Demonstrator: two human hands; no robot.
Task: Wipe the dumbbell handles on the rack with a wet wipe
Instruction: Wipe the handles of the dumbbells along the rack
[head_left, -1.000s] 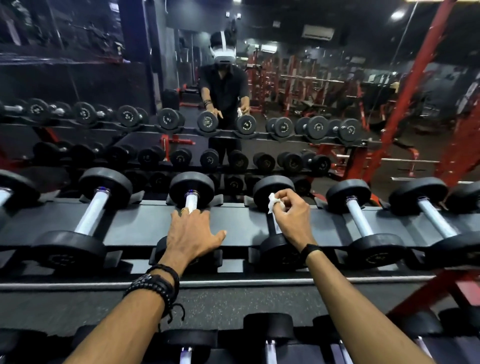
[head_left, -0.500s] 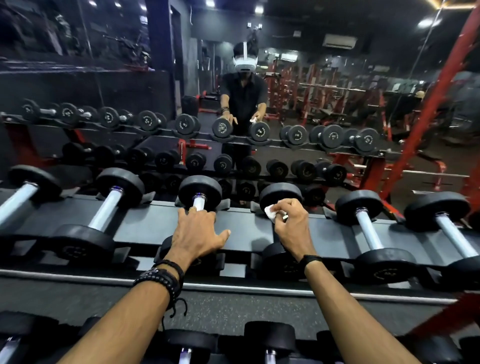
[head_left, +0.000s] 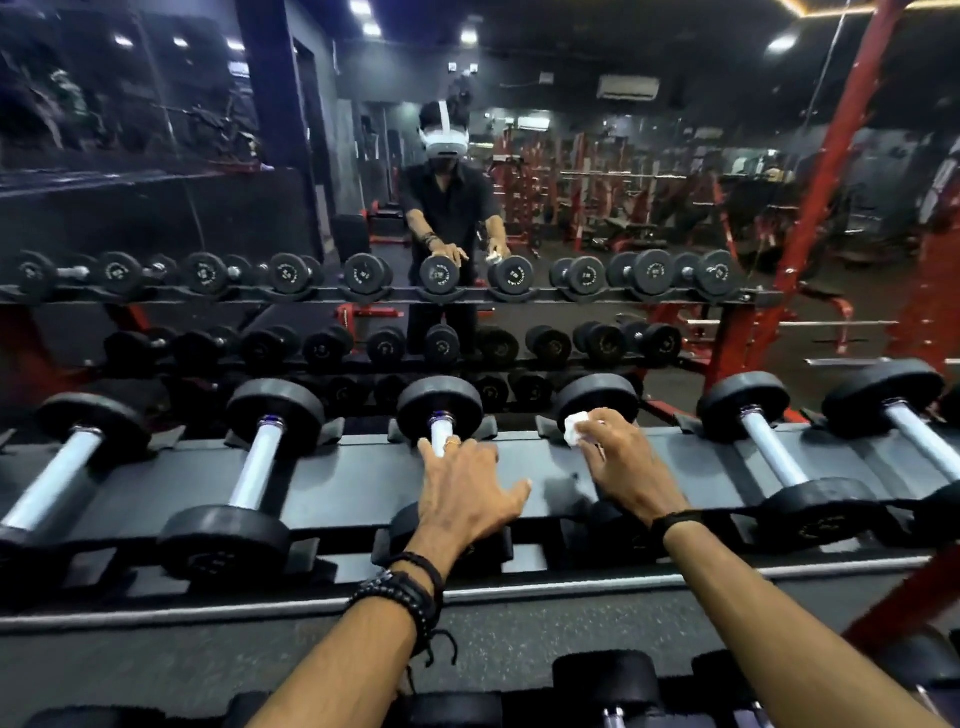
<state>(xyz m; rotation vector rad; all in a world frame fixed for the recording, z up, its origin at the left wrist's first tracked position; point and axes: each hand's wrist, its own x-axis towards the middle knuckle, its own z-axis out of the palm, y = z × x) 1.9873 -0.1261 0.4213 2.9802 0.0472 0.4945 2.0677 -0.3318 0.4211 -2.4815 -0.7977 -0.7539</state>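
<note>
Wiping a dumbbell handle on the rack (head_left: 332, 483)

The right hand (head_left: 621, 467) clenches a white wet wipe (head_left: 575, 429) around the handle just right of the centre dumbbell (head_left: 440, 415); the left hand (head_left: 460, 491) rests flat, fingers spread, on that centre dumbbell's handle.

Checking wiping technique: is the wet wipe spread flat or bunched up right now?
Bunched up. The wet wipe shows as a crumpled white wad pinched by the right hand.
</note>
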